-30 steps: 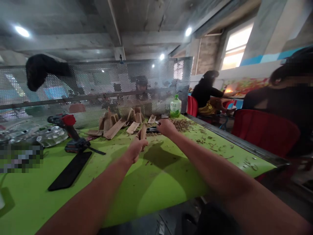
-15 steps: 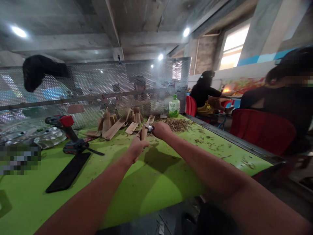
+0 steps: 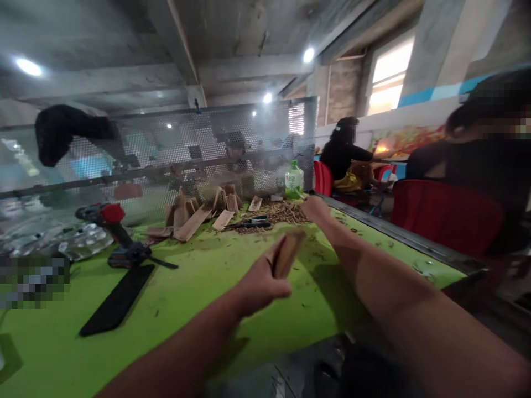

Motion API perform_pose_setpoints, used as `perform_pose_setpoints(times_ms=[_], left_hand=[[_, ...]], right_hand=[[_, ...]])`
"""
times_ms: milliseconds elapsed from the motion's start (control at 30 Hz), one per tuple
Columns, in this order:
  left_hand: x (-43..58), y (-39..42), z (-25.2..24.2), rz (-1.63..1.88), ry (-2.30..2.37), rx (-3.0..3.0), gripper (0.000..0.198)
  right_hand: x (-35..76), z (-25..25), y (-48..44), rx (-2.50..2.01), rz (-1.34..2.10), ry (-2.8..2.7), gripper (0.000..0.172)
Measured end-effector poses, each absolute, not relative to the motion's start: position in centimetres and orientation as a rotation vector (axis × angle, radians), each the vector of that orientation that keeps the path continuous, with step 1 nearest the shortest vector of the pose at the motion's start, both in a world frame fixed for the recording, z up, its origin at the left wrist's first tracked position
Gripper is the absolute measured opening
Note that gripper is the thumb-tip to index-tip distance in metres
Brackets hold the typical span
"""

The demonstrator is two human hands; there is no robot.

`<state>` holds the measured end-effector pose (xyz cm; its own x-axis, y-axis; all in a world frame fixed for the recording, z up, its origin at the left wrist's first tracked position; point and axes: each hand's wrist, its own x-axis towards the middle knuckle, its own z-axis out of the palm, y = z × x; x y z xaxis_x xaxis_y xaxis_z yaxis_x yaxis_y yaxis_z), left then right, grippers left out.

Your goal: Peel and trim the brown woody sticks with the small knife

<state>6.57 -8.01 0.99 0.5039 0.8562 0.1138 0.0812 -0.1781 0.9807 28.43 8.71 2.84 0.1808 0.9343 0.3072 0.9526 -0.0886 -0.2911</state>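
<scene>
Brown paper strip (image 3: 287, 253) was pinched in the left hand (image 3: 261, 287), fingers closed round it, held up over the front of the green worktop (image 3: 186, 293) and looking a bit blurry tbh. The right hand (image 3: 316, 209) was out past it, right at the edge of a heap of dried plant bits (image 3: 286, 213), and honestly I can't tell if it was gripping anything. Just left of that heap lay a pair of scissors (image 3: 249, 224), with more brown paper pieces (image 3: 194, 221) lying around and propped up behind them. Off to the left sat a red-and-black cordless drill (image 3: 114, 237) and a long black strip (image 3: 118, 298). Further back were a green-capped plastic bottle (image 3: 293, 179) and a perforated metal screen (image 3: 186, 143), plus a person (image 3: 485, 155) beside a red chair (image 3: 446, 215) and another seated person (image 3: 344, 157) beyond.
</scene>
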Motion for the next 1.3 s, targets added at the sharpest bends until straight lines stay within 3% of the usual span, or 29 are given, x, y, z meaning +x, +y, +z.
perform_pose_setpoints(times_ms=[100,267,567,700,800,1033,1300], left_hand=[[5.3,-5.5,0.0,1.107,0.864,1.516,0.093],[1.9,-0.7,-1.5,1.316,0.857,1.54,0.082],[0.2,0.2,-0.9,1.452,0.795,2.281,0.098],[-0.1,0.8,-1.2,1.445,0.87,2.406,0.1],[-0.1,1.4,-1.6,1.473,0.933,2.489,0.101],[0.1,2.3,-2.1,1.639,1.235,2.602,0.094],[0.3,1.8,-2.2,1.378,1.423,2.36,0.111]], right_hand=[[28.1,2.4,10.1,-1.93,0.009,-1.641,0.036],[23.2,1.2,10.0,-1.315,0.196,-1.805,0.025],[21.4,0.8,7.6,-0.777,0.566,-1.739,0.018],[21.0,1.1,6.8,-0.633,0.903,-1.67,0.015],[20.8,1.3,6.1,-0.539,1.076,-1.6,0.027],[19.8,2.0,4.0,-0.494,1.109,-1.74,0.055],[19.0,2.3,4.2,-0.827,1.163,-1.586,0.037]])
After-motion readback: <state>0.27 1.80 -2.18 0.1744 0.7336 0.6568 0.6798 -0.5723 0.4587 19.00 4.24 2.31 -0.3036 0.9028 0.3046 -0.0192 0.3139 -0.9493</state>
